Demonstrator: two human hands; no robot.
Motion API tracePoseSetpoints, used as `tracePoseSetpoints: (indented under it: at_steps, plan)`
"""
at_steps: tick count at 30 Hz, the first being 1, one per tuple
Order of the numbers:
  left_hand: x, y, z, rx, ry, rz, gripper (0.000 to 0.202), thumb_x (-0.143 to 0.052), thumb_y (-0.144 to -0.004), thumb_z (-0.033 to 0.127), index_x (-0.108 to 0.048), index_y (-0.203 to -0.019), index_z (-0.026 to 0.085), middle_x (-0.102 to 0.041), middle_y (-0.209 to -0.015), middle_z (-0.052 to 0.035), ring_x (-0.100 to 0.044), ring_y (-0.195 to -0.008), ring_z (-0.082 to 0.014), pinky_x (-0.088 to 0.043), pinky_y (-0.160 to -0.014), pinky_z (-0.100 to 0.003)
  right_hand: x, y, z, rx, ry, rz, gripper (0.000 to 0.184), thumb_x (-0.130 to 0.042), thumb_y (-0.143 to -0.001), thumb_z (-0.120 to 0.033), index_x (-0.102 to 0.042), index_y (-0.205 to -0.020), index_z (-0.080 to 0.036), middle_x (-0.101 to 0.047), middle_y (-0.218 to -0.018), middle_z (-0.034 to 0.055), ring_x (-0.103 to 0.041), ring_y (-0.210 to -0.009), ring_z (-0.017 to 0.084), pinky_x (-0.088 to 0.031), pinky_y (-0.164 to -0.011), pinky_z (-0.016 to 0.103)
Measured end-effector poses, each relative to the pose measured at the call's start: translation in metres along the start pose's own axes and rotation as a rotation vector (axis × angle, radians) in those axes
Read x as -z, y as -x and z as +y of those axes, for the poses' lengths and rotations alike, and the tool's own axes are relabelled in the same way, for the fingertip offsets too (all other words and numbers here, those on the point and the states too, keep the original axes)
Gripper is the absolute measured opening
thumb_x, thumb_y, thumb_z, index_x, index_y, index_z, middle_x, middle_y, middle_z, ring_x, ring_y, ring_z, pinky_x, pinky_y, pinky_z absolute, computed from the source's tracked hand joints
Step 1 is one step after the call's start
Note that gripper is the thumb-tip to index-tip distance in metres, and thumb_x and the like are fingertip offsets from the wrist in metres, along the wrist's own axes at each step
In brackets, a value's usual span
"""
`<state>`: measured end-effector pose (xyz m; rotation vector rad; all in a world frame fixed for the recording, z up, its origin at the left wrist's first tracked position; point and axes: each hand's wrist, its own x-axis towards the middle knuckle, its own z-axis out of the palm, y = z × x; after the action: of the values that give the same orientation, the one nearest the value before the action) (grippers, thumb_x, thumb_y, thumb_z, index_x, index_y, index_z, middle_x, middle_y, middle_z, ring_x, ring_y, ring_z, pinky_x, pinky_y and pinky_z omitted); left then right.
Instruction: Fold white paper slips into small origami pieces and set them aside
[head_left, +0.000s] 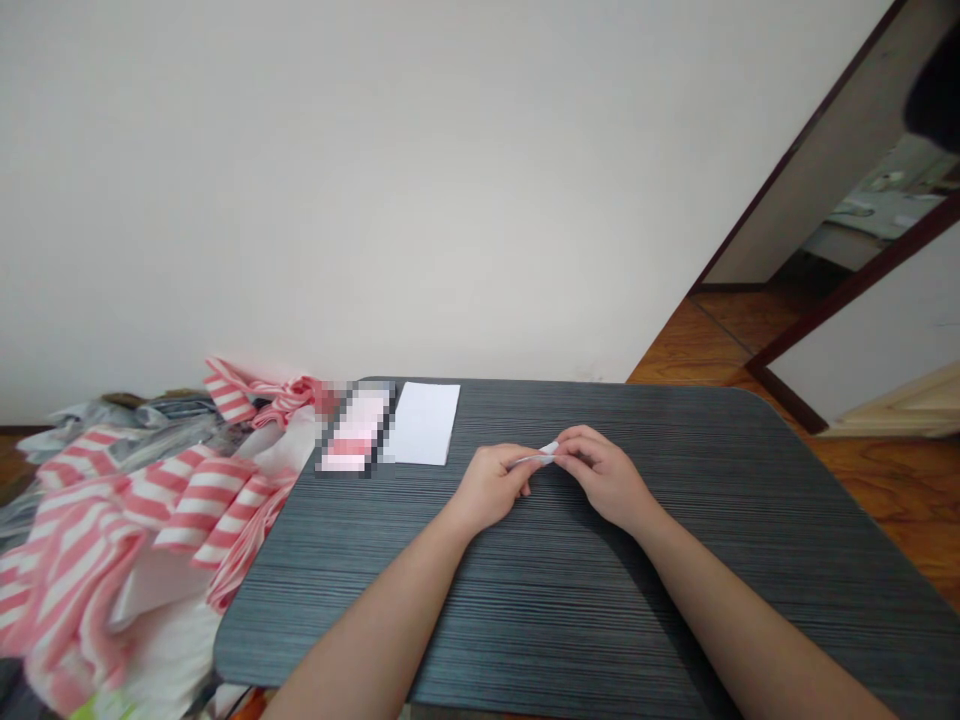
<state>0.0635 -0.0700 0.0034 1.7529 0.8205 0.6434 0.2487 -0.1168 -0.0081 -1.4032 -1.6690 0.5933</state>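
My left hand (491,487) and my right hand (604,477) meet above the middle of the dark grey ribbed table (570,620). Between their fingertips they pinch a narrow strip of folded white paper (536,458), and part of it is hidden by my fingers. A flat white sheet of paper (424,423) lies on the table to the far left of my left hand. Beside that sheet is a pixelated, pink and white rectangular item (354,430), whose details cannot be made out.
A heap of pink-and-white striped fabric (202,510) with grey cloth spills over the table's left edge. The table has rounded corners. A wooden floor (885,490) shows to the right, with a door frame (847,290) beyond it and a white wall (375,180) behind.
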Motion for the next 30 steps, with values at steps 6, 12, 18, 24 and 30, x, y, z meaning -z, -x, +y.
tracePoseSetpoints:
  at_steps: [6, 12, 18, 24, 30]
  plan:
    - [-0.0001, 0.0006, -0.0001, 0.020, 0.022, -0.016, 0.038, -0.046, -0.083, 0.044, -0.068, -0.099, 0.017, -0.057, -0.056, -0.0002, -0.050, -0.050, -0.0093, -0.038, -0.050, -0.019, 0.0001, 0.0011, 0.0009, -0.014, -0.002, 0.008, 0.014, -0.053, -0.084, -0.024, -0.065, -0.078, -0.021, -0.059, -0.094, 0.0050, -0.056, -0.087, 0.019, -0.044, -0.078, 0.033]
    - [-0.0009, 0.0003, -0.0022, 0.000, 0.033, -0.004, 0.039, -0.045, -0.084, 0.044, -0.068, -0.099, 0.017, -0.057, -0.057, -0.0005, -0.050, -0.050, -0.0090, -0.037, -0.048, -0.019, -0.0023, 0.0013, 0.0039, -0.054, -0.042, 0.033, 0.010, -0.054, -0.083, -0.025, -0.063, -0.081, -0.021, -0.058, -0.096, 0.0057, -0.056, -0.087, 0.018, -0.046, -0.075, 0.032]
    - [-0.0012, 0.0003, -0.0020, -0.002, 0.041, -0.005, 0.038, -0.046, -0.084, 0.042, -0.067, -0.102, 0.017, -0.057, -0.059, -0.0011, -0.050, -0.051, -0.0092, -0.038, -0.049, -0.019, 0.0001, 0.0006, 0.0017, -0.008, -0.008, 0.017, 0.012, -0.053, -0.084, -0.023, -0.063, -0.078, -0.021, -0.058, -0.094, 0.0053, -0.055, -0.089, 0.019, -0.043, -0.081, 0.033]
    - [-0.0015, 0.0004, -0.0030, 0.015, 0.060, -0.001, 0.037, -0.046, -0.084, 0.042, -0.067, -0.102, 0.017, -0.058, -0.059, -0.0012, -0.051, -0.051, -0.0093, -0.039, -0.048, -0.019, 0.0013, 0.0013, 0.0006, -0.001, -0.012, -0.002, 0.013, -0.051, -0.084, -0.022, -0.063, -0.080, -0.021, -0.058, -0.094, 0.0052, -0.055, -0.088, 0.019, -0.044, -0.079, 0.032]
    - [-0.0014, -0.0002, -0.0027, 0.060, 0.129, -0.005, 0.042, -0.055, -0.079, 0.036, -0.058, -0.115, 0.017, -0.063, -0.064, -0.0018, -0.056, -0.055, -0.0106, -0.045, -0.056, -0.022, 0.0036, 0.0004, -0.0035, 0.020, 0.031, -0.010, 0.014, -0.050, -0.084, -0.021, -0.060, -0.074, -0.021, -0.058, -0.088, 0.0047, -0.055, -0.084, 0.019, -0.044, -0.076, 0.032]
